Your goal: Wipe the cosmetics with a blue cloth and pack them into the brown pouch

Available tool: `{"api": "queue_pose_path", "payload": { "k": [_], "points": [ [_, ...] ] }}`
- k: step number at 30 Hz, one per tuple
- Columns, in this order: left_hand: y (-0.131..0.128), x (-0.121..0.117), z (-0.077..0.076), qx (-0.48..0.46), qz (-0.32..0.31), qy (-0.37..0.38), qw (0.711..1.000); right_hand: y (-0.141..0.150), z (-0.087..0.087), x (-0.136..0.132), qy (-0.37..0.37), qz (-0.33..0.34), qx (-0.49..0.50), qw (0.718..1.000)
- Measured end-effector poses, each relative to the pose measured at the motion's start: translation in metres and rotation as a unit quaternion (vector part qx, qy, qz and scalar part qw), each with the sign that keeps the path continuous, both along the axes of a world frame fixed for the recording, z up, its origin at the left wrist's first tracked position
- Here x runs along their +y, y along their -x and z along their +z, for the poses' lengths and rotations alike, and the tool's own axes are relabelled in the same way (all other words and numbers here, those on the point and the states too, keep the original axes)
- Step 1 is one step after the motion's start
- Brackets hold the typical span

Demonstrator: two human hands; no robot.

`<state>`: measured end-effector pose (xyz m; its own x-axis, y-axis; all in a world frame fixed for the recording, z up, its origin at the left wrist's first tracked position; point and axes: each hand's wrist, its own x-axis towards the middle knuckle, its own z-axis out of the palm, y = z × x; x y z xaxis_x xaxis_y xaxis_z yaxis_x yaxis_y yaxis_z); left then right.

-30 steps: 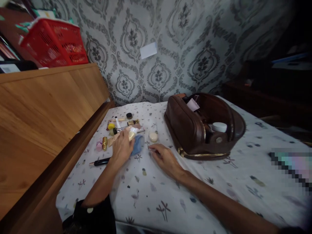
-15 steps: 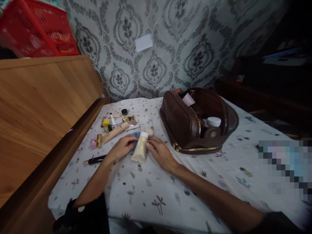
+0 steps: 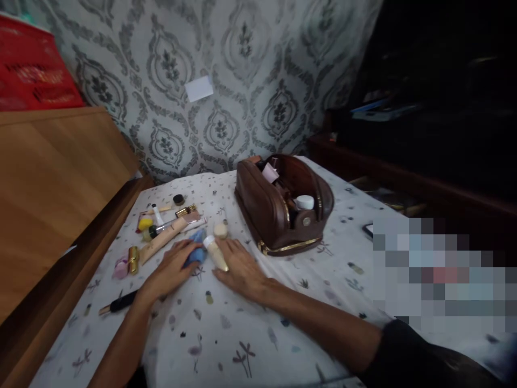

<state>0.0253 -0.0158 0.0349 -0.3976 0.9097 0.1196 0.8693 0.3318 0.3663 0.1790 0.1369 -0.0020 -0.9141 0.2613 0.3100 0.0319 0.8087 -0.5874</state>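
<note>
My left hand lies on the flower-print sheet, its fingers stretched over a blue pad. Just to its right, my right hand holds a cream tube with a white cap between thumb and fingers, low on the sheet. A round beige puff sits just beyond the tube. Behind it an open brown toiletry bag holds a white jar and a pink item.
Loose cosmetics lie left of my hands: a long beige tube, a gold lipstick, a black wand, a yellow piece. A wooden headboard runs along the left, with a red basket above it. Dark furniture stands to the right.
The cream tube came off the pile into both hands; now only my right hand has it, lower and tilted. My left hand went back to the blue pad. The view swung right.
</note>
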Motion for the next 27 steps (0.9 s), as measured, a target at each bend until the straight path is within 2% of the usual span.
{"api": "queue_pose_path", "payload": {
  "k": [3, 5, 9, 12, 15, 17, 22, 27],
  "points": [
    [0.016, -0.003, -0.004, -0.018, 0.019, -0.042, 0.999, -0.002, 0.004, -0.001, -0.021, -0.017, -0.023, 0.999],
    [0.021, -0.001, -0.006, -0.025, 0.063, -0.095, 0.993, -0.004, 0.008, -0.001, 0.003, -0.021, -0.03, 0.999],
    [0.008, 0.007, -0.002, -0.106, 0.105, -0.156, 0.977, -0.005, 0.014, 0.0, 0.146, 0.044, -0.005, 0.988],
    [-0.014, 0.013, 0.001, -0.198, 0.136, -0.164, 0.957, -0.002, 0.012, 0.0, 0.291, 0.071, -0.01, 0.954],
    [-0.03, 0.016, 0.001, -0.223, 0.183, -0.195, 0.937, 0.001, 0.011, 0.001, 0.369, 0.084, -0.048, 0.925],
    [-0.033, 0.018, -0.001, -0.205, 0.184, -0.212, 0.938, -0.001, 0.015, 0.003, 0.363, 0.097, -0.081, 0.923],
    [-0.028, 0.015, 0.001, -0.078, 0.127, -0.203, 0.968, -0.012, 0.034, 0.004, 0.231, 0.112, -0.129, 0.958],
    [-0.029, 0.015, 0.008, -0.003, 0.085, -0.223, 0.971, -0.012, 0.031, 0.002, 0.16, 0.111, -0.124, 0.973]
  ]
}}
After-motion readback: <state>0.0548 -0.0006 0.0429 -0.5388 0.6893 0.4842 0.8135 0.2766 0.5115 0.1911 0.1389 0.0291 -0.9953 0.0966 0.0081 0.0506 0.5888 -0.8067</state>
